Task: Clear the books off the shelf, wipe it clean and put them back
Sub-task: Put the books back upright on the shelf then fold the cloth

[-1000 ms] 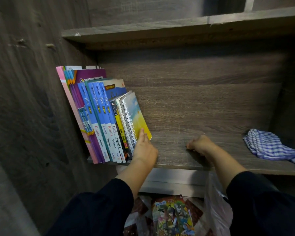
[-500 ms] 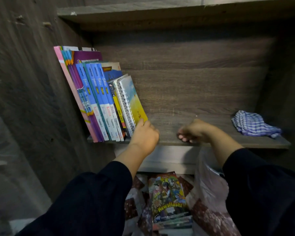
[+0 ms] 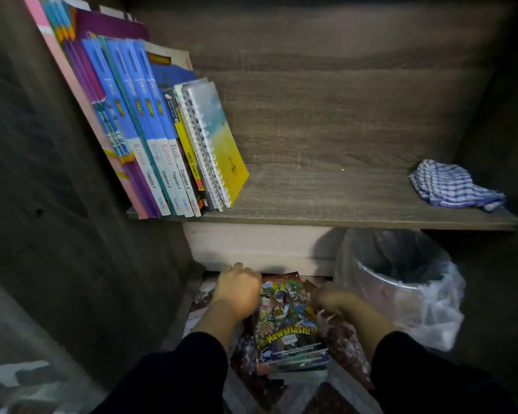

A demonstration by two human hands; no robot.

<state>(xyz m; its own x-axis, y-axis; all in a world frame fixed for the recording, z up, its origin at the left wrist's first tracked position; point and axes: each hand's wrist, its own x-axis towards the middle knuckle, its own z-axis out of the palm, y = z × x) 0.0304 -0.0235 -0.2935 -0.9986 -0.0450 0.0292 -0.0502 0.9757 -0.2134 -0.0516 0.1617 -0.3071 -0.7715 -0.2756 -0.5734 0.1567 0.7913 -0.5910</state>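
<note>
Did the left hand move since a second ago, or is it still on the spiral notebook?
Yes. The left hand has left the spiral notebook and dropped below the shelf edge, beside the comic book on the floor.

Dim, dark-cornered wide-angle view; right hand motion-blurred, edges bowed.

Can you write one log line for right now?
hands: at comic | books: shelved | cloth: on shelf

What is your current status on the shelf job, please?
Left hand and right hand down at comic stack on floor, grip unclear. Books lean on shelf. Cloth idle, nothing blocking.
</note>
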